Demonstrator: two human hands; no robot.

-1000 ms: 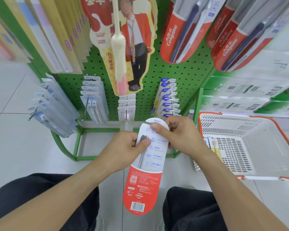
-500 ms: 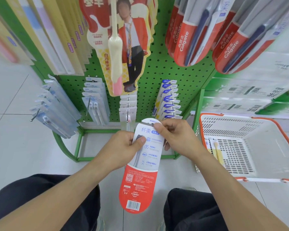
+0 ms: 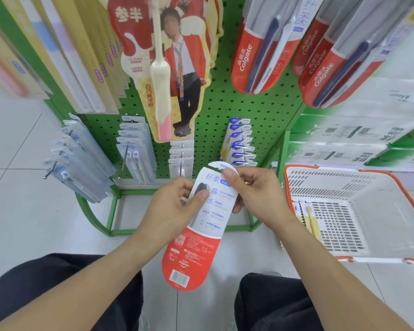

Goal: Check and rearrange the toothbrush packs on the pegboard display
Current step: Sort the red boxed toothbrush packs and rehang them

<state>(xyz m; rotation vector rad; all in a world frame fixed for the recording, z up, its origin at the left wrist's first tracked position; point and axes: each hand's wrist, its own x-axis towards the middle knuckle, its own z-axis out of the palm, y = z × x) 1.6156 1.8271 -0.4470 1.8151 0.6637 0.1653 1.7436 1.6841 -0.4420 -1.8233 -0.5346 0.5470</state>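
Between both thumbs and fingers, toothbrush pack (image 3: 196,235) is pinched

Glossy card, perforated metal, slotted plastic

The toothbrush pack (image 3: 196,225) is showing glossy printed card; the green pegboard (image 3: 256,111) is looking like matt perforated metal; the basket (image 3: 344,211) at right is showing smooth plastic.

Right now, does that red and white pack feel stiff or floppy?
Probably fairly stiff: the pack hangs straight below both hands, gripped only near its top. Likely light, since the left hand and right hand hold it by thumb and fingers. Its glossy card may be slippery.
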